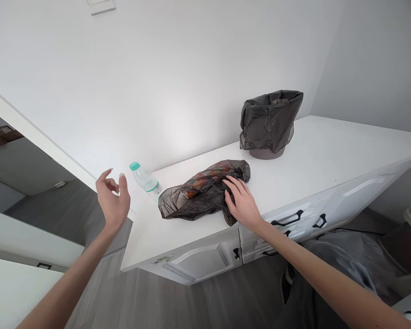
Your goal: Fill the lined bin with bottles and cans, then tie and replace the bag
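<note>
A thin black plastic bag (pixel 205 194) lies on its side on the white cabinet top, with something orange and red showing through it. My right hand (pixel 241 203) rests on the bag's right part, fingers spread. Up in the air left of the bottle is my left hand (pixel 113 201), its thumb and fingers apart and nothing between them. A clear bottle (pixel 146 181) with a green cap stands between my left hand and the bag.
A bin (pixel 269 121) lined with a black bag stands at the back, against the wall. Drawers and doors with black handles (pixel 288 218) line the cabinet's (pixel 356 146) front. At the left is a mirror-like panel (pixel 37 183).
</note>
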{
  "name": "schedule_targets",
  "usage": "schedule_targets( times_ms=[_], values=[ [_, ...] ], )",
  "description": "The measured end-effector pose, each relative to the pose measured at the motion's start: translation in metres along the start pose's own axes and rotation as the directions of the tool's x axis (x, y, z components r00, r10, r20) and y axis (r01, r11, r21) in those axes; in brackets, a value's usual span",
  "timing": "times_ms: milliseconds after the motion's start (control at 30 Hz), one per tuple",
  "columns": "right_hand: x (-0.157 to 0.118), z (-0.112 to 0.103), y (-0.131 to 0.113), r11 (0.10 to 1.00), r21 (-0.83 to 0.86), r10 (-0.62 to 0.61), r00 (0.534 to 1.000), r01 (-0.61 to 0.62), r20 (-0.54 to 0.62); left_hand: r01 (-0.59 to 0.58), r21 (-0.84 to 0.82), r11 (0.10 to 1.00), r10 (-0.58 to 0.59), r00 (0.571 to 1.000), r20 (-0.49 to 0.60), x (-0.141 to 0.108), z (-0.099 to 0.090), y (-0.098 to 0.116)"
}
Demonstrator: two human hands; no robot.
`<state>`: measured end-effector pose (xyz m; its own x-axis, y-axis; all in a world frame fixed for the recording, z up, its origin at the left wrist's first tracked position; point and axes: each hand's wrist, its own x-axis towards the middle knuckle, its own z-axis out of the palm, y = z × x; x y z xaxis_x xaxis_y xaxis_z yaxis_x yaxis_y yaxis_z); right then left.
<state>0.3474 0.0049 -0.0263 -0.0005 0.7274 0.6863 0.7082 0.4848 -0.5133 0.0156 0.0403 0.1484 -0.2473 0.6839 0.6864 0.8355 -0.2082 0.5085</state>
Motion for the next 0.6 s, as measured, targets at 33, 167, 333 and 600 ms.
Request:
schedule_targets(
  times_ms=[33,167,333,600],
  values=[
    [-0.001,-0.001,-0.001,1.0,0.013,0.019,1.0,-0.019,-0.022,-0.088,0.003,0.996,0.088,0.995,-0.044,-0.013,-0.005,0.01],
    [-0.004,-0.002,-0.002,0.999,0.032,0.045,0.997,-0.043,-0.063,-0.413,-0.068,0.908,0.418,0.888,0.192,-0.071,-0.01,0.054],
    [-0.004,-0.005,0.0,0.998,0.053,0.037,0.999,-0.039,0.033,-0.459,-0.173,0.871,0.465,0.658,0.592,-0.109,0.028,0.086],
    [0.001,-0.027,0.031,0.989,-0.021,0.147,0.983,-0.146,0.107,-0.124,-0.201,0.972,0.235,0.586,0.775,-0.143,0.081,0.103]
  ],
)
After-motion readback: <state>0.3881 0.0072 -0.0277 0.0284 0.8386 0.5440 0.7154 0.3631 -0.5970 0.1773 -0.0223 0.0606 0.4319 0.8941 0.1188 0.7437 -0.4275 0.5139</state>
